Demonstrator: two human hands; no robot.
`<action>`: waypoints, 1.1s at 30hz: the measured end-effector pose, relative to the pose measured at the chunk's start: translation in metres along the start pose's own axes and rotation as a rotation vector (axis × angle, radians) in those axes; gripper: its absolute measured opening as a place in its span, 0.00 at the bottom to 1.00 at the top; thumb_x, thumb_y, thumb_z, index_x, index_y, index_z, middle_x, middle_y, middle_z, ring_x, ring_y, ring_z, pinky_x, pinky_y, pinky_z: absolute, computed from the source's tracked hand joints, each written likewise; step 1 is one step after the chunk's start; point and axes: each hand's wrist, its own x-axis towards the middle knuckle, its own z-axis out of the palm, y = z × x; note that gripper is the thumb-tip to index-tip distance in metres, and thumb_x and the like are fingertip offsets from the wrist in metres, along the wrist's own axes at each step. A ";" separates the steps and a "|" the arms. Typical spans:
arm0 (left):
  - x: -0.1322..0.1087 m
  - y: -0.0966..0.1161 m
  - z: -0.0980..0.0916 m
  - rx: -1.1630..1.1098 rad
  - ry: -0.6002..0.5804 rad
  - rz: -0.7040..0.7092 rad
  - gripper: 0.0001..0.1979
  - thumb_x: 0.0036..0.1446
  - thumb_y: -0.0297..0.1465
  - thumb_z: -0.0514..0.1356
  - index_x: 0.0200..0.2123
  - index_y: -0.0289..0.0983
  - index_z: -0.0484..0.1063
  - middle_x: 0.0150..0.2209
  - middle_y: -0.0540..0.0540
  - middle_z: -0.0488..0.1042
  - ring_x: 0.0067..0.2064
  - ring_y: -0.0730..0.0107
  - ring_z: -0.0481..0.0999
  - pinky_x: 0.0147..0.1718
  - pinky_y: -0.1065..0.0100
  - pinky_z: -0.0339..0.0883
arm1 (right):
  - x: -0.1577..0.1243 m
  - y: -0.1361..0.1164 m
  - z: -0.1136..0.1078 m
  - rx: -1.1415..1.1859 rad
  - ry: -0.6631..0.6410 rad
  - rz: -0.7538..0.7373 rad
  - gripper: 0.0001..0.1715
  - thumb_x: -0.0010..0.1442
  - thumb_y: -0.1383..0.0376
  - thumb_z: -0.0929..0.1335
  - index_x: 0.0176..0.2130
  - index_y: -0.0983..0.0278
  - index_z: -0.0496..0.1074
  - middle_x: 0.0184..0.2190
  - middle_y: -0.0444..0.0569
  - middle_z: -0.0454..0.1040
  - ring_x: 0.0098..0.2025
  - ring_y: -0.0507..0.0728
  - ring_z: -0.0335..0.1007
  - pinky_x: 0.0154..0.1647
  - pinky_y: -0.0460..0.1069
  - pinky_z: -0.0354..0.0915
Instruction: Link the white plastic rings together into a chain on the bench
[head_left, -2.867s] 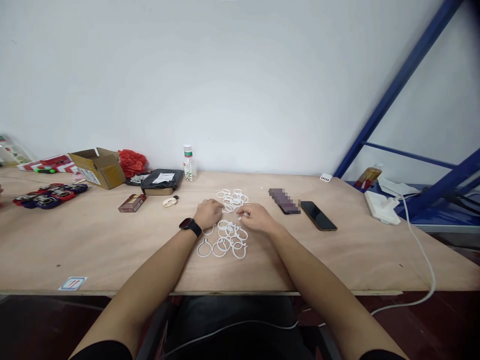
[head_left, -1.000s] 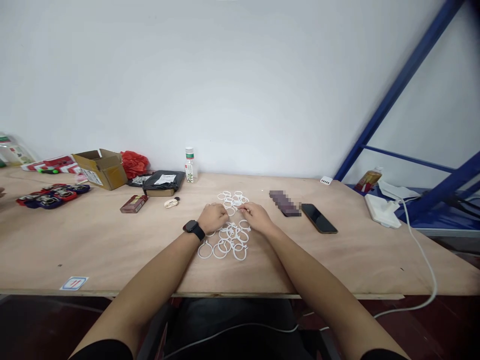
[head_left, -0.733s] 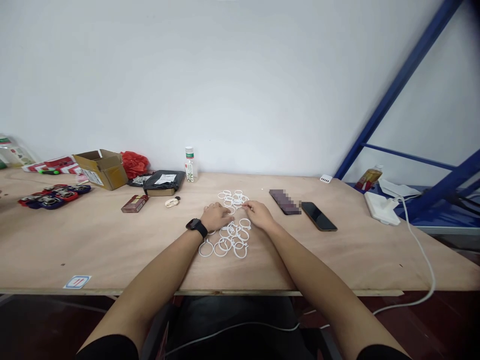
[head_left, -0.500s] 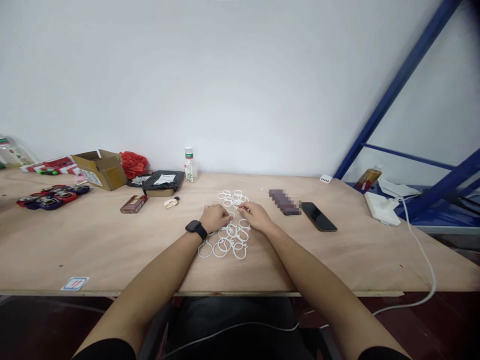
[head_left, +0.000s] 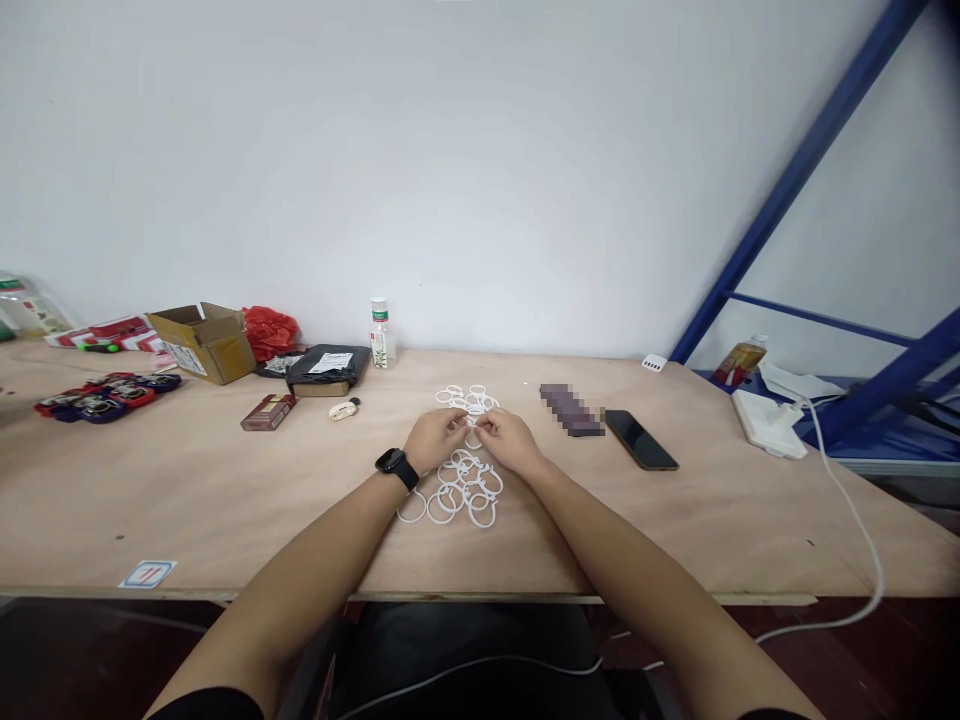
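Observation:
My left hand (head_left: pixel 436 440), with a black watch (head_left: pixel 396 464) on its wrist, is closed in a pinch at one side of a white plastic ring (head_left: pixel 473 441). From the other side my right hand (head_left: pixel 510 440) pinches the same ring, and the fingertips nearly meet at its top. The ring hangs below the fingers; its upper part is hidden by them. Nearer me lies a loose group of white rings (head_left: pixel 442 506), several overlapping, some with small tabs. Beyond my hands a second cluster of white rings (head_left: pixel 454 390) lies on the table.
On the wooden table (head_left: pixel 285 500), a phone (head_left: pixel 641 440) and a pixelated dark item (head_left: pixel 571 410) lie to the right. Leftward are a maroon box (head_left: pixel 268 412), a cream case (head_left: pixel 343 411), a black package (head_left: pixel 328 363), a cardboard box (head_left: pixel 202 343) and a bottle (head_left: pixel 379 335).
My hands have come closer together. Both now meet at one ring between the two groups, where before the right hand was near the far cluster. The view has shifted slightly.

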 end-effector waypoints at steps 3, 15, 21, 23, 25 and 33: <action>0.000 0.003 -0.003 -0.106 0.015 -0.072 0.12 0.58 0.31 0.57 0.43 0.37 0.76 0.38 0.46 0.80 0.38 0.68 0.77 0.42 0.67 0.69 | -0.002 -0.004 0.000 0.068 0.102 -0.080 0.05 0.57 0.67 0.67 0.35 0.63 0.74 0.35 0.47 0.76 0.38 0.54 0.70 0.40 0.47 0.62; 0.000 0.019 -0.008 -0.193 0.102 -0.146 0.07 0.48 0.24 0.55 0.25 0.35 0.73 0.25 0.51 0.75 0.30 0.72 0.72 0.33 0.71 0.65 | -0.004 -0.012 -0.002 0.214 0.046 -0.234 0.05 0.60 0.64 0.67 0.35 0.62 0.73 0.32 0.47 0.74 0.34 0.53 0.68 0.37 0.47 0.62; 0.000 0.007 -0.009 -0.151 0.030 -0.143 0.13 0.50 0.24 0.52 0.34 0.36 0.76 0.32 0.49 0.78 0.34 0.70 0.75 0.39 0.69 0.68 | 0.003 0.014 -0.010 0.224 0.111 -0.083 0.13 0.61 0.59 0.66 0.44 0.63 0.73 0.38 0.48 0.75 0.37 0.53 0.69 0.39 0.47 0.63; -0.001 0.003 -0.008 -0.083 -0.075 -0.103 0.14 0.51 0.24 0.52 0.33 0.37 0.77 0.35 0.48 0.79 0.38 0.68 0.76 0.43 0.67 0.68 | 0.007 0.033 -0.014 0.114 0.123 0.003 0.12 0.62 0.63 0.65 0.43 0.64 0.73 0.39 0.49 0.75 0.40 0.54 0.70 0.42 0.48 0.62; -0.001 0.002 -0.006 -0.004 -0.180 -0.048 0.12 0.50 0.24 0.53 0.31 0.37 0.77 0.37 0.47 0.79 0.41 0.65 0.75 0.47 0.66 0.67 | 0.008 0.049 -0.017 -0.020 0.079 0.087 0.13 0.59 0.69 0.64 0.44 0.63 0.73 0.40 0.49 0.75 0.42 0.55 0.69 0.44 0.48 0.61; -0.004 0.010 0.001 -0.010 -0.316 0.070 0.10 0.55 0.31 0.57 0.37 0.37 0.78 0.39 0.45 0.78 0.42 0.65 0.75 0.48 0.65 0.65 | 0.003 0.037 0.004 -0.228 -0.057 0.158 0.19 0.60 0.65 0.64 0.51 0.61 0.70 0.50 0.54 0.67 0.44 0.59 0.71 0.42 0.49 0.62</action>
